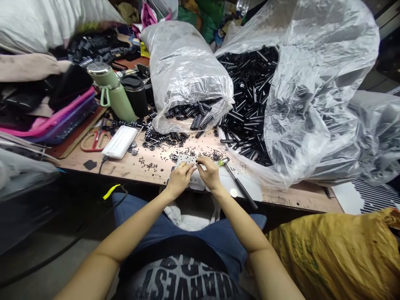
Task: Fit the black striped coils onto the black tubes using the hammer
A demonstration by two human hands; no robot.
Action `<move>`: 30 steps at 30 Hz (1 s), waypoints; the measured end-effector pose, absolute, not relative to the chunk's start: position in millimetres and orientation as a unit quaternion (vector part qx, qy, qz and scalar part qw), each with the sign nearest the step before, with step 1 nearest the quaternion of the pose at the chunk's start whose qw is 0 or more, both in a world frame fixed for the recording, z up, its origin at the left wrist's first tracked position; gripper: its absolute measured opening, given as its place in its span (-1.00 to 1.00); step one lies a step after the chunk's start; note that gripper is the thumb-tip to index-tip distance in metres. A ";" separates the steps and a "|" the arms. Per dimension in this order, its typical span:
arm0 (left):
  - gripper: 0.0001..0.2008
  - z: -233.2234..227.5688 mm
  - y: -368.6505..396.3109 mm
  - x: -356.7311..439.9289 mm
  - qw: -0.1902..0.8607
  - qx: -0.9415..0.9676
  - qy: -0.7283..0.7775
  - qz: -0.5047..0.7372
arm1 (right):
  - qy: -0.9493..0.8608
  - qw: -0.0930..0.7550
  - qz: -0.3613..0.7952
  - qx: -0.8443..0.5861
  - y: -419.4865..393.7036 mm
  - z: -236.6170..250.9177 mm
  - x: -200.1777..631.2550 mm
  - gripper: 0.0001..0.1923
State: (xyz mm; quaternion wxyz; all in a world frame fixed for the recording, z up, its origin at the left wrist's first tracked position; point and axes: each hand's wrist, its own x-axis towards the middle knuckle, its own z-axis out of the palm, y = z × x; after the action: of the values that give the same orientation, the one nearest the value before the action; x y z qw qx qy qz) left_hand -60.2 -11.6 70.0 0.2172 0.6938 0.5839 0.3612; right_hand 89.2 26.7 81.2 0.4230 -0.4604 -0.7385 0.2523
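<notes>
Over the front edge of the table, my left hand (180, 177) pinches a thin metal rod (195, 164). My right hand (209, 171) meets it from the other side, fingers closed at the rod's far end on a small dark part too tiny to make out. Many small dark rings (150, 166) lie scattered around both hands. Right beside my right hand rests a hammer (239, 183) with a black handle and a yellow-green head end. Beyond my hands are black grooved pieces (200, 116), spilling from a clear plastic bag (190, 71).
A large open plastic bag (312, 104) holds many black tubes (246, 96). To the left are a white power bank (119, 142), red-handled scissors (93, 141), a green bottle (115, 93) and a black tumbler (135, 93). A yellow sack (337, 250) stands at lower right.
</notes>
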 end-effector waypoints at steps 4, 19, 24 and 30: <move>-0.61 69.4 -19.1 -88.5 0.221 0.653 0.613 0.386 | -0.790 0.394 0.251 -0.397 30.4 77.8 60.7 -0.79; -0.59 64.1 -17.9 -136.7 0.223 0.627 0.632 0.398 | -0.541 0.458 0.537 -0.458 46.9 69.0 3.0 -0.78; -0.60 61.8 -17.2 -134.3 0.222 0.627 0.637 0.389 | -0.546 0.462 0.540 -0.444 44.1 70.0 2.6 -0.78; -0.62 62.1 -17.7 -133.5 0.218 0.628 0.638 0.388 | -0.542 0.475 0.527 -0.450 43.8 74.1 4.1 -0.79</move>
State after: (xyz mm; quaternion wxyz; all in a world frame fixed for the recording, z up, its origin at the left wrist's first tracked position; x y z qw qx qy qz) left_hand -133.5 -17.7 62.1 0.2179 0.6283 0.6382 0.3880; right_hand 4.1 43.8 74.1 0.4753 -0.4498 -0.5419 0.5273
